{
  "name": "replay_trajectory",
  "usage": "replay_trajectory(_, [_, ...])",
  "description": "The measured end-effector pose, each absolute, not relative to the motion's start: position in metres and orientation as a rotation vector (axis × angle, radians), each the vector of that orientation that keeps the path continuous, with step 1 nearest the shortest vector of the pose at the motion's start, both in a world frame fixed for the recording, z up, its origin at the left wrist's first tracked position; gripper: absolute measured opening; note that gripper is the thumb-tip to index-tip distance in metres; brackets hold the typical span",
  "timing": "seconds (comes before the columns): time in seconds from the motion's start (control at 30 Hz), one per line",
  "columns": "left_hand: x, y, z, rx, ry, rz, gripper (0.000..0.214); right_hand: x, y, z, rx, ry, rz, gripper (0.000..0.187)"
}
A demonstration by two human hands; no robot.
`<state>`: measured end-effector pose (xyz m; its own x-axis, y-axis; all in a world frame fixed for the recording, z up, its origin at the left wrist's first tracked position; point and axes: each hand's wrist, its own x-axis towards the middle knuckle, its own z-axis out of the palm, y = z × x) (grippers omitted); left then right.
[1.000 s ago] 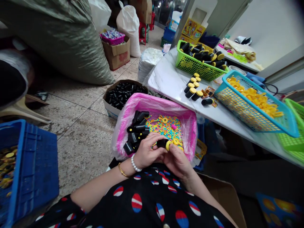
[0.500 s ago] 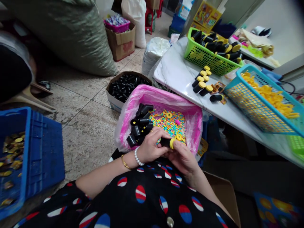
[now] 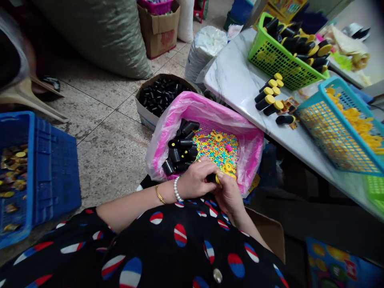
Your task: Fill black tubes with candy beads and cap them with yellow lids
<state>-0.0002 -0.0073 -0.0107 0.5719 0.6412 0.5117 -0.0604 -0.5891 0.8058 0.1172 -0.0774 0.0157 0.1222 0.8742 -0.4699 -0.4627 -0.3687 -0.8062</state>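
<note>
- Black tube (image 3: 211, 178) with yellow cap (image 3: 218, 179): held at 6 o'clock of the pink basket (image 3: 255, 156), near its rim.
- Left hand (image 3: 196, 178): closed around the black part, hiding most of it.
- Right hand (image 3: 230, 195): gripping at the yellow end, with thumb against or just beside the cap.
- Possible trouble: a crooked or loose cap, because of uneven pressure from the thumb.
- Also possible: a slip of the smooth plastic, because of too weak left grip, and then a fall among the coloured beads (image 3: 210, 150) at 12 o'clock.
- Pointing: yellow end toward 3 o'clock, perhaps slightly lower.
- Long axis: roughly from 9 to 3 o'clock; impossible to tell any tilt in depth.
</note>
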Motion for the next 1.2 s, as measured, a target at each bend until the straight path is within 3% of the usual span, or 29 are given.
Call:
replay_trajectory(0.17, [0.0,-0.006,-0.012,1.954,0.577,1.095,0.016,0.119,-0.079,0.01,-1.226,-0.478,1.556,0.037])
replay_trajectory(0.4, [0.005,-0.007,-0.013,1.998,0.607,0.993,0.011,0.117,-0.071,0.002,-1.2,-0.417,1.42,0.024])
replay_trajectory(0.6, [0.006,0.001,-0.003,1.95,0.574,0.992,0.034,0.137,-0.066,0.001,-0.944,-0.141,1.658,0.033])
replay_trajectory(0.7, [0.004,0.001,-0.002,1.91,0.571,0.983,0.027,0.14,-0.068,0.005,-0.855,-0.091,1.711,0.028])
replay_trajectory(0.87, [0.002,0.001,-0.003,1.891,0.643,0.99,0.024,0.137,-0.069,0.006,-0.799,-0.166,1.829,0.041])
replay_trajectory(1.1, [0.0,0.0,-0.006,1.925,0.519,0.987,0.025,0.135,-0.071,0.005,-1.017,-0.407,1.625,0.02])
replay_trajectory(1.2, [-0.003,0.001,-0.004,1.852,0.477,0.958,0.033,0.14,-0.077,0.009,-0.979,-0.467,1.676,0.029])
